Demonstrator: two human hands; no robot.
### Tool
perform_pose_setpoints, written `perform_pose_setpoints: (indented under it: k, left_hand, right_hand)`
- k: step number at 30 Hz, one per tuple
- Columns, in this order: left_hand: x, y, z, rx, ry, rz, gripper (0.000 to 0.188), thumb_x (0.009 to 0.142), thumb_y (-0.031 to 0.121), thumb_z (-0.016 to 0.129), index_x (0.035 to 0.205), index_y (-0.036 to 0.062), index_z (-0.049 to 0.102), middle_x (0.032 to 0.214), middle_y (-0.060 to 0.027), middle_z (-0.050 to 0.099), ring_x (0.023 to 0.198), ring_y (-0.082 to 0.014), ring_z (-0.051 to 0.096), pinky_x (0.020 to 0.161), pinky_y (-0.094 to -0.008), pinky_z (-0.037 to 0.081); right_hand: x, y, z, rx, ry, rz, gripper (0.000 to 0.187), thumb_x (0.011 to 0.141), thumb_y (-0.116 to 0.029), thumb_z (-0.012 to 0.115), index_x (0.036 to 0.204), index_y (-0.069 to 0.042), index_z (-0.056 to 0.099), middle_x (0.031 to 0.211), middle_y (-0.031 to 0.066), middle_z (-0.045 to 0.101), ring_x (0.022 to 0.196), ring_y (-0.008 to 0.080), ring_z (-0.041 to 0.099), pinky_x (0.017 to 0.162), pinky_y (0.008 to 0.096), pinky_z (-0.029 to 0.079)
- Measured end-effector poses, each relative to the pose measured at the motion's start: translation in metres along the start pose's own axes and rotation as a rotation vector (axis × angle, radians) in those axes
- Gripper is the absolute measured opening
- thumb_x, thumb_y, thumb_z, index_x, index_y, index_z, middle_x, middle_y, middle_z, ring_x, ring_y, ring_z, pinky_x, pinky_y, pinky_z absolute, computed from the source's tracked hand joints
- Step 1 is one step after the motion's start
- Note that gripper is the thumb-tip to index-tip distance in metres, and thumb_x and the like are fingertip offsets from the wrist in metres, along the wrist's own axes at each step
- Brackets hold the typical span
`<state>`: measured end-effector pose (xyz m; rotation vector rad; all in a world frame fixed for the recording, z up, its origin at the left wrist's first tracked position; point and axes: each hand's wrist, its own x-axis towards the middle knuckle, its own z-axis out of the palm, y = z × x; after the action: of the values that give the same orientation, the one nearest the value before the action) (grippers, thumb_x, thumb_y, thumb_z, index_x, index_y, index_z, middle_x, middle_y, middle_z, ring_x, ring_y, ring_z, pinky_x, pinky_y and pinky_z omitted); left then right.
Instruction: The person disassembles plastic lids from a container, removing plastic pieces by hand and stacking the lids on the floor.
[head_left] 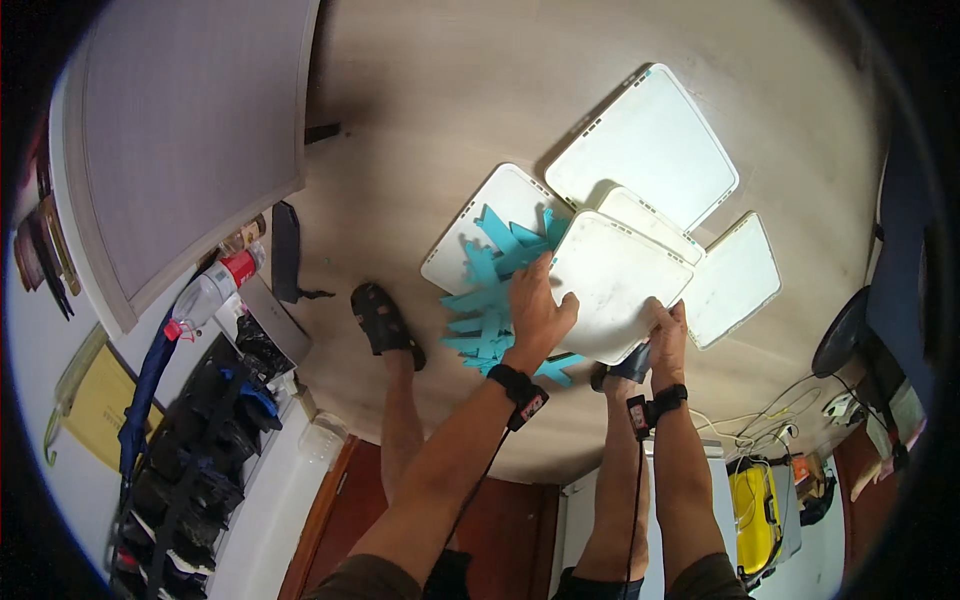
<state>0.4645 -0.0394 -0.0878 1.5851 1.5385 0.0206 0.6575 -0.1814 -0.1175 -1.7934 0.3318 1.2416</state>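
Note:
A white rectangular panel (pixel 620 285) with rounded corners and small edge slots is tilted in front of me. At its lower right corner, my right hand (pixel 668 345) grips it between thumb and fingers. My left hand (pixel 540 312) is closed at the panel's left edge, its thumb over the face; what the fingertips pinch is hidden. Beside and beneath my left hand lies a heap of torn teal strips (pixel 485 305). Under the heap is another white panel (pixel 500 205). Behind the held one are a cream panel (pixel 650 222) and a large white panel (pixel 645 150).
One more white panel (pixel 738 285) lies at right. A dark clog (pixel 380 315) is on my left foot. Left stand a grey cabinet (pixel 190 130), a plastic bottle (pixel 212 292) and a shoe rack (pixel 190 470). Cables (pixel 770 415) and a yellow case (pixel 755 515) are at lower right.

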Motion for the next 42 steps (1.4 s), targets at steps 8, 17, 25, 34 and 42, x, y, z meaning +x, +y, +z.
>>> perform_pose_setpoints:
  k: [8,17,25,34,42]
  left_hand:
    - [-0.01,0.013,0.007,-0.356,0.024,-0.108,0.047,0.069,0.015,0.067,0.112,0.0002,0.058,0.091,-0.019,0.064,0.084,-0.0346,0.062,0.077,-0.0428,0.048]
    - [-0.042,0.032,-0.018,-0.624,-0.241,-0.143,0.031,0.075,0.022,0.069,0.094,-0.003,0.069,0.079,-0.0171,0.069,0.071,-0.0227,0.067,0.067,-0.0356,0.05]
    - [-0.054,0.025,-0.027,-0.73,-0.358,-0.272,0.027,0.081,0.021,0.068,0.091,-0.0038,0.068,0.075,-0.0149,0.068,0.067,-0.0186,0.064,0.065,-0.0345,0.05]
    - [0.025,0.066,-0.048,-0.507,-0.398,-0.067,0.035,0.083,0.028,0.065,0.095,-0.0053,0.064,0.07,-0.0196,0.064,0.06,-0.0276,0.063,0.059,-0.0387,0.049]
    - [0.1,0.086,-0.068,0.065,-0.246,0.218,0.098,0.075,0.027,0.07,0.15,-0.0014,0.013,0.155,-0.0252,0.013,0.144,-0.0374,0.015,0.117,-0.0432,0.017]
  right_hand:
    - [0.003,-0.003,-0.006,0.171,-0.049,0.023,0.031,0.086,-0.006,0.059,0.117,-0.004,0.056,0.107,0.0051,0.063,0.097,0.0178,0.058,0.089,0.033,0.046]
    - [-0.021,-0.016,-0.024,-0.181,-0.123,-0.019,0.043,0.083,-0.013,0.06,0.123,0.0,0.051,0.112,0.0089,0.059,0.105,0.0196,0.055,0.096,0.0316,0.04]
    - [-0.046,-0.004,-0.031,-0.05,0.001,-0.076,0.049,0.083,-0.017,0.062,0.125,0.001,0.046,0.112,0.0099,0.059,0.104,0.0211,0.055,0.095,0.0329,0.042]
    - [-0.028,-0.042,0.003,0.229,0.146,-0.132,0.022,0.091,-0.019,0.061,0.104,-0.002,0.059,0.094,0.003,0.062,0.084,0.0135,0.058,0.077,0.0287,0.047]
    - [0.036,-0.107,0.042,0.131,0.001,-0.2,0.053,0.095,-0.029,0.055,0.133,0.005,0.043,0.126,0.0123,0.053,0.113,0.0208,0.05,0.099,0.0316,0.038]
